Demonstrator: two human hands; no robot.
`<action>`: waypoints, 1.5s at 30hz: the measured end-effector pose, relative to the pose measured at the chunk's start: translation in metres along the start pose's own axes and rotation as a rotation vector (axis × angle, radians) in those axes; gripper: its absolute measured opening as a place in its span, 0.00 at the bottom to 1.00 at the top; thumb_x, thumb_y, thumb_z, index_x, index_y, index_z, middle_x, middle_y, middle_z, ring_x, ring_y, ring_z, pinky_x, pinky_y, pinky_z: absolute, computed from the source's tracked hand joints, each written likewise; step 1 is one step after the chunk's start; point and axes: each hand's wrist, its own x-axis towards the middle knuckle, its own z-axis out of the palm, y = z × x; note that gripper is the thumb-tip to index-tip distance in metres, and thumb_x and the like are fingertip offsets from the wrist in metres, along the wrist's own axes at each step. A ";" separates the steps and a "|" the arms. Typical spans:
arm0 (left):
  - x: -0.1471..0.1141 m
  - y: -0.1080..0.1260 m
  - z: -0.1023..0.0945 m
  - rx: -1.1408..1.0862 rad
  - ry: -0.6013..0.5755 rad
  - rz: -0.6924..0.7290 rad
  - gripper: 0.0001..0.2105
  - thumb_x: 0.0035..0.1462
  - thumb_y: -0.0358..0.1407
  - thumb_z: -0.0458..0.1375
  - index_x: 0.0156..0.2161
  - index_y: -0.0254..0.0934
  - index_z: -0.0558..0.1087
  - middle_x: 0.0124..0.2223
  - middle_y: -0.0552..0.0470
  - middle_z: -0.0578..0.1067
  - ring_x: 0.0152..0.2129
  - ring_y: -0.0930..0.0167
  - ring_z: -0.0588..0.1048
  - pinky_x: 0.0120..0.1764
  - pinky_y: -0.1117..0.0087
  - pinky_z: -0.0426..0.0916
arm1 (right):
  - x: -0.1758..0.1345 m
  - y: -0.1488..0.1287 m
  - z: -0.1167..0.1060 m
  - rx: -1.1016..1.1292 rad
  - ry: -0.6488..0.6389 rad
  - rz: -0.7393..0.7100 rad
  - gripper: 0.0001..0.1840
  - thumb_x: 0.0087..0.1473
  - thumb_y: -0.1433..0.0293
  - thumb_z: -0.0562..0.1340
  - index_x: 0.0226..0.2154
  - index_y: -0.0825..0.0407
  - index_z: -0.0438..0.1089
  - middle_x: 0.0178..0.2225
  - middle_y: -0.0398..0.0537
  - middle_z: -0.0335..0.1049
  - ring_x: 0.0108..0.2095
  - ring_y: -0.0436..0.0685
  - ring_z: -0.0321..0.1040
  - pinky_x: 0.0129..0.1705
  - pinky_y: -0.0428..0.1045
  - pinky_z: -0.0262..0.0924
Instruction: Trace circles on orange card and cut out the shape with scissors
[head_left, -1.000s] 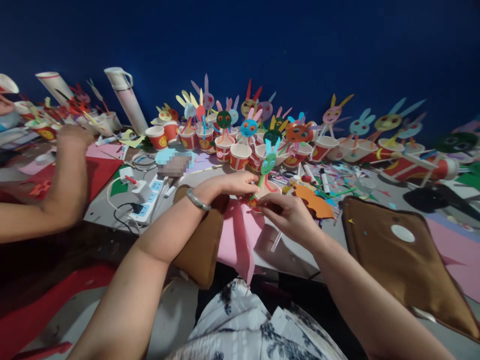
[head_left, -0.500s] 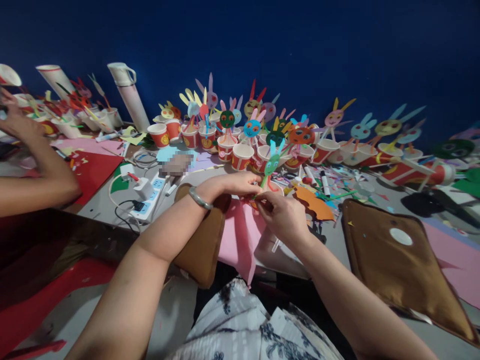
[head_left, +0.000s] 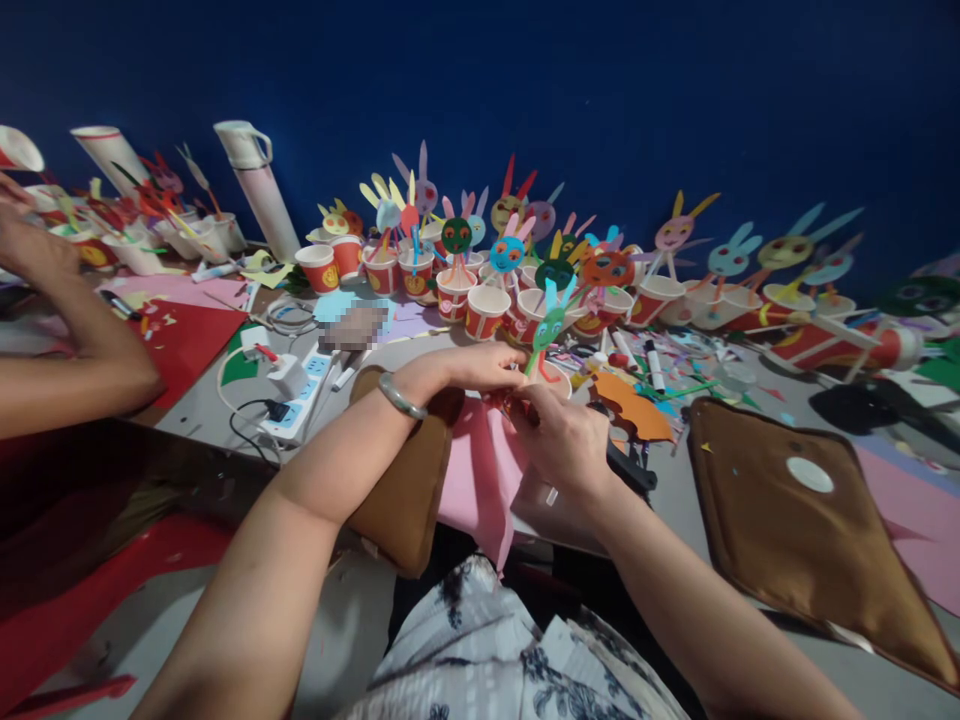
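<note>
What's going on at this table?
The person's left hand and right hand meet at the near side of a paper cup, fingertips close together; exactly what they pinch is hidden. A green paper rabbit head with light-blue ears sticks up at the cup. Behind it stand more paper cups, many with colored rabbit heads. Pink paper hangs over the table edge below the hands. A co-worker's arm reaches in at the left.

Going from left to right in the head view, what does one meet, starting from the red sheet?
Red sheet, white power strip, left hand, green paper rabbit, orange paper piece, brown pouch with white disc.
</note>
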 end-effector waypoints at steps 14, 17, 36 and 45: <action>-0.002 0.004 0.002 -0.039 -0.013 -0.032 0.05 0.60 0.31 0.54 0.33 0.33 0.69 0.26 0.55 0.73 0.23 0.74 0.73 0.27 0.76 0.66 | -0.005 -0.002 0.008 -0.080 0.108 -0.078 0.16 0.65 0.65 0.56 0.34 0.53 0.76 0.24 0.51 0.77 0.26 0.56 0.72 0.28 0.49 0.47; -0.002 0.004 0.002 -0.043 0.002 -0.041 0.04 0.59 0.30 0.54 0.32 0.33 0.69 0.25 0.55 0.73 0.23 0.74 0.73 0.27 0.76 0.66 | -0.005 -0.004 0.005 -0.090 0.083 -0.097 0.17 0.66 0.65 0.55 0.33 0.53 0.76 0.25 0.51 0.78 0.27 0.56 0.73 0.29 0.50 0.48; 0.000 -0.001 0.003 -0.024 0.018 -0.019 0.05 0.58 0.32 0.55 0.32 0.33 0.71 0.26 0.55 0.73 0.23 0.74 0.71 0.27 0.76 0.64 | -0.036 -0.017 -0.012 0.113 -0.238 -0.029 0.28 0.63 0.68 0.51 0.64 0.57 0.63 0.41 0.56 0.78 0.32 0.59 0.74 0.27 0.51 0.55; 0.000 -0.005 0.005 -0.073 0.002 0.013 0.06 0.58 0.32 0.54 0.30 0.35 0.67 0.24 0.57 0.69 0.22 0.75 0.69 0.26 0.75 0.62 | -0.036 -0.026 -0.007 0.143 -0.284 -0.002 0.30 0.65 0.67 0.50 0.66 0.61 0.58 0.41 0.57 0.78 0.34 0.60 0.75 0.30 0.50 0.58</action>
